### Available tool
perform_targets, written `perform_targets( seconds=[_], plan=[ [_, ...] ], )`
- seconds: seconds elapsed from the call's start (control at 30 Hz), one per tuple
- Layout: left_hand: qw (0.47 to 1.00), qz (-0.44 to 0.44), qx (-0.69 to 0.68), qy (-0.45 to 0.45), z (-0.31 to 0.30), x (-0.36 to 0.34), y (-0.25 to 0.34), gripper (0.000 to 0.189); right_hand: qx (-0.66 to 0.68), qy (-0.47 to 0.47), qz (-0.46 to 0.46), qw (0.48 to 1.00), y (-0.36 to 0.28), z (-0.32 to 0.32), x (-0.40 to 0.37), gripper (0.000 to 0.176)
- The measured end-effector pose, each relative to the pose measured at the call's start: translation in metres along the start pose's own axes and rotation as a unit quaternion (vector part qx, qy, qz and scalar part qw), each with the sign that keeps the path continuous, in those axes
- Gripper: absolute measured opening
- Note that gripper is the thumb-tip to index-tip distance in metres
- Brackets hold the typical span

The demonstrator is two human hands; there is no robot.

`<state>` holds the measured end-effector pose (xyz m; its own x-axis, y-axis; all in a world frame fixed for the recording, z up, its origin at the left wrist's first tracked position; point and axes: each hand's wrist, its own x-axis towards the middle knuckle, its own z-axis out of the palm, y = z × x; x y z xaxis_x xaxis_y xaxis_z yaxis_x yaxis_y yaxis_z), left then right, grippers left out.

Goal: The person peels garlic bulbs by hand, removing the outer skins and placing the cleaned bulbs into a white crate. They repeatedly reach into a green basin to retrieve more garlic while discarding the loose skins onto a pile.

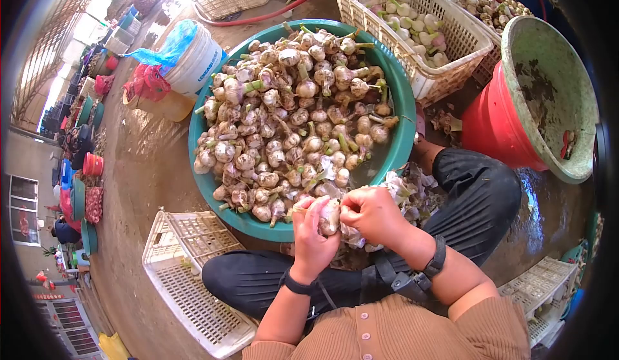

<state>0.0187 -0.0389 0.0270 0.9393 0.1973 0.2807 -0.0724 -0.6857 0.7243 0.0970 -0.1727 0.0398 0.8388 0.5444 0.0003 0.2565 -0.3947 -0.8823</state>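
My left hand [314, 234] is closed around a garlic bulb [330, 218] at the near rim of a big green tub [407, 112]. On the bulb's right side, my right hand [375, 213] is curled with thumb and forefinger pinched at its outer skin; the exact grip is partly hidden. Many unpeeled garlic bulbs [277, 121] with short stems fill the tub, with some water showing at its right side. Loose garlic peelings [412, 192] lie in a heap beyond my right hand, between the tub and my leg.
Peeled garlic bulbs [412, 28] lie in a white plastic crate [451, 70] at the upper right. A red bucket [500, 128] leans near my knee. Another white crate [200, 289] stands at left, and a white pail [196, 60] behind it. A red hose [284, 10] crosses the wet floor.
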Motion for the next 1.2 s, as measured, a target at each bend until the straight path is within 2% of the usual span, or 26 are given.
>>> perform_targets(
  seconds=[0.07,0.1,0.13,0.17,0.2,0.27,0.3,0.33,0.37,0.4,0.43,0.47,0.5,0.6,0.63,0.7,0.73,0.8,0.83,0.9,0.93,1.0,1.03,1.1,1.17,1.2],
  plan=[
    [0.999,-0.021,-0.048,-0.005,-0.003,-0.001,0.002,0.059,0.033,0.018,0.052,0.998,0.015,0.0,-0.003,0.011],
    [0.95,-0.14,-0.28,0.0,-0.007,-0.001,0.005,0.06,0.034,0.018,0.051,0.998,0.033,-0.002,-0.006,0.011],
    [0.834,-0.248,-0.493,0.005,-0.01,-0.001,0.005,0.062,-0.078,0.027,0.076,0.994,0.058,-0.004,-0.01,0.01],
    [0.816,-0.227,-0.531,0.019,-0.013,0.003,0.002,0.067,-0.189,0.035,0.098,0.976,0.07,-0.004,-0.011,0.011],
    [0.816,-0.23,-0.53,0.026,-0.014,0.005,0.0,0.067,-0.188,0.034,0.095,0.977,0.067,-0.005,-0.008,0.011],
    [0.814,-0.235,-0.53,0.032,-0.014,0.005,-0.003,0.068,-0.116,0.142,0.027,0.983,0.054,-0.009,-0.008,0.015],
    [0.844,-0.235,-0.481,0.029,-0.014,0.004,-0.003,0.067,-0.116,0.143,0.031,0.982,0.04,-0.01,-0.01,0.015],
    [0.871,-0.232,-0.431,0.024,-0.012,0.003,-0.002,0.066,-0.017,0.106,0.023,0.994,0.018,-0.009,-0.009,0.015],
    [0.871,-0.232,-0.432,0.02,-0.008,0.0,-0.003,0.066,0.082,0.069,0.011,0.994,0.002,-0.006,-0.006,0.016],
    [0.919,-0.195,-0.34,0.053,-0.003,-0.003,-0.006,0.063,0.082,0.072,0.01,0.994,-0.008,-0.002,-0.004,0.016],
    [0.954,-0.155,-0.243,0.087,0.0,-0.005,-0.007,0.06,0.047,0.08,-0.047,0.995,-0.016,0.004,-0.004,0.014],
    [0.989,-0.077,-0.055,0.113,-0.001,-0.004,-0.006,0.054,0.012,0.087,-0.105,0.991,-0.021,0.007,-0.005,0.013],
    [0.989,-0.077,-0.054,0.115,-0.003,-0.003,-0.004,0.054,0.011,0.087,-0.107,0.99,-0.025,0.008,-0.006,0.013],
    [0.991,0.006,0.088,0.099,-0.01,-0.005,0.008,0.058,-0.104,0.057,-0.09,0.989,-0.032,0.012,-0.007,0.013],
    [0.991,0.005,0.088,0.099,-0.008,-0.007,0.006,0.058,-0.103,0.056,-0.089,0.989,-0.03,0.011,-0.006,0.013],
    [0.973,-0.093,-0.183,0.108,0.0,-0.013,-0.003,0.057,-0.036,0.035,-0.051,0.997,-0.02,0.008,-0.003,0.013],
    [0.973,-0.092,-0.183,0.107,-0.004,-0.011,0.002,0.057,-0.002,0.037,-0.033,0.999,-0.004,0.01,-0.002,0.013],
    [0.867,-0.236,-0.43,0.085,-0.013,-0.003,0.015,0.061,-0.02,0.053,0.002,0.998,0.015,0.003,-0.004,0.013],
    [0.867,-0.234,-0.431,0.088,-0.012,-0.002,0.013,0.061,-0.036,0.067,0.039,0.996,0.019,0.0,-0.003,0.014],
    [0.901,-0.217,-0.363,0.098,-0.006,-0.003,0.007,0.058,-0.003,0.082,0.021,0.996,0.007,0.002,-0.01,0.015],
    [0.9,-0.22,-0.364,0.092,-0.002,-0.006,0.003,0.058,-0.003,0.088,-0.036,0.995,-0.005,0.003,-0.012,0.016],
    [0.979,-0.103,-0.137,0.108,0.006,-0.008,-0.004,0.056,-0.041,0.095,-0.12,0.987,-0.019,0.009,-0.013,0.016],
    [0.98,-0.1,-0.138,0.107,0.006,-0.007,-0.004,0.056,-0.043,0.098,-0.119,0.987,-0.02,0.007,-0.012,0.016],
    [0.991,0.012,-0.018,0.133,0.001,-0.006,-0.002,0.054,-0.105,0.061,-0.114,0.986,-0.023,0.005,-0.01,0.015],
    [0.991,0.003,-0.035,0.132,0.001,-0.008,-0.002,0.051,-0.085,0.047,-0.104,0.99,-0.018,0.005,-0.009,0.013],
    [0.984,-0.056,-0.11,0.127,0.002,-0.009,-0.001,0.05,-0.038,0.044,-0.09,0.994,-0.016,0.003,-0.009,0.012]
  ],
)
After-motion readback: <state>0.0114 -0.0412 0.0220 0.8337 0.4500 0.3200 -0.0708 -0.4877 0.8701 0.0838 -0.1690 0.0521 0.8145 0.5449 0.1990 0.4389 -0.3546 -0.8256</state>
